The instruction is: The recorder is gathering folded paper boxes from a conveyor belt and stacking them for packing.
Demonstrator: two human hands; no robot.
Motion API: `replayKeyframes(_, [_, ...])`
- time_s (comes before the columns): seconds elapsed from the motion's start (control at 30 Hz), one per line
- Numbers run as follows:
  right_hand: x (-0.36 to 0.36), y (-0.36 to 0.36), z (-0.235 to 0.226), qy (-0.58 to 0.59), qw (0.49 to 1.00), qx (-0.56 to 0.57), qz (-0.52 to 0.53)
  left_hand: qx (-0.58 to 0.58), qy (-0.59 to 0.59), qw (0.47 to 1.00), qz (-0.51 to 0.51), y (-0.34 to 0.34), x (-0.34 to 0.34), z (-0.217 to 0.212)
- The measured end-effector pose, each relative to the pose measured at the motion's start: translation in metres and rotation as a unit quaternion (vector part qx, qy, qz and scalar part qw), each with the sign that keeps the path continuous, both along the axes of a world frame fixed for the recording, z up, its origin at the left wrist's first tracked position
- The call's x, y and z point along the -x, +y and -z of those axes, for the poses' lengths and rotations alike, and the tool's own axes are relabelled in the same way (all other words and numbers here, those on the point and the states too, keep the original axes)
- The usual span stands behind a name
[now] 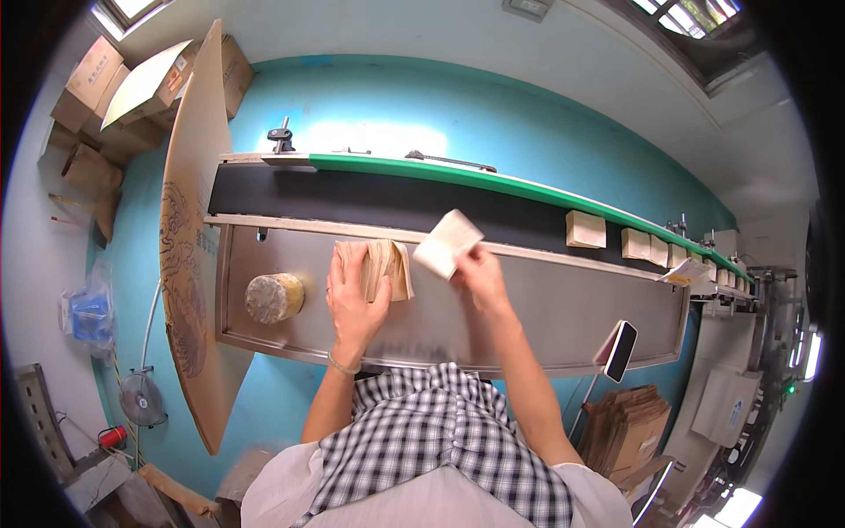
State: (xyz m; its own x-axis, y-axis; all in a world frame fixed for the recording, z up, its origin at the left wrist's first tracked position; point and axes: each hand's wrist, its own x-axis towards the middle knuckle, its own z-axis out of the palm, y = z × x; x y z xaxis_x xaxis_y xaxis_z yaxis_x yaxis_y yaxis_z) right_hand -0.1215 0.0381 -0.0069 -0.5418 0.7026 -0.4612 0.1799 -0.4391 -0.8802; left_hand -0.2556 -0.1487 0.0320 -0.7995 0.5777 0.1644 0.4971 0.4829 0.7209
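Observation:
My left hand [359, 295] grips a stack of flat tan paper packets [387, 268] standing on the steel tray, its fingers over the left side and its thumb along the near side. To the right of that stack, my right hand [480, 275] pinches one flat cream paper packet [447, 244] by its lower right corner. This packet is tilted and held over the near edge of the black conveyor belt [378, 195]. Farther right on the belt, a thick cream packet [585, 230] lies apart from several similar ones [645, 247] in a row.
A round, stained tub [275, 297] stands on the steel tray [528, 308], left of my hands. The belt has a green guide rail [440, 175] at its back. A tall cardboard sheet [189, 246] borders the left end. A phone [621, 351] on a stand is at the right front.

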Motion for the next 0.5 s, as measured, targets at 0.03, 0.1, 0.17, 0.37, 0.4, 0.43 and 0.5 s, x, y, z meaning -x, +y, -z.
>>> replayKeyframes(0.03, [-0.001, 0.014, 0.014, 0.086, 0.990, 0.059, 0.095, -0.001, 0.007, 1.000, 0.006, 0.002, -0.001, -0.001])
replayKeyframes(0.1, [-0.005, 0.030, -0.002, 0.111, 0.965, 0.179, 0.156, -0.004, 0.017, 1.000, 0.013, 0.001, -0.003, 0.002])
replayKeyframes(0.17, [-0.009, 0.018, 0.008, 0.079, 0.975, 0.161, 0.129, -0.012, 0.025, 0.999, 0.025, 0.007, -0.006, 0.002])
replayKeyframes(0.37, [0.013, -0.049, -0.016, -0.163, 0.908, -0.368, -0.113, -0.132, -0.225, 0.965, 0.036, 0.024, -0.023, -0.003])
replayKeyframes(0.4, [0.012, -0.048, -0.007, -0.111, 0.932, -0.337, -0.074, -0.132, -0.225, 0.964, 0.039, 0.024, -0.024, -0.003])
replayKeyframes(0.43, [0.011, -0.046, 0.001, -0.057, 0.950, -0.304, -0.036, -0.120, -0.161, 0.978, 0.061, 0.023, -0.024, -0.001])
replayKeyframes(0.5, [0.000, -0.038, 0.019, -0.022, 0.991, -0.124, -0.041, -0.107, -0.097, 0.986, 0.082, 0.023, -0.024, -0.002])
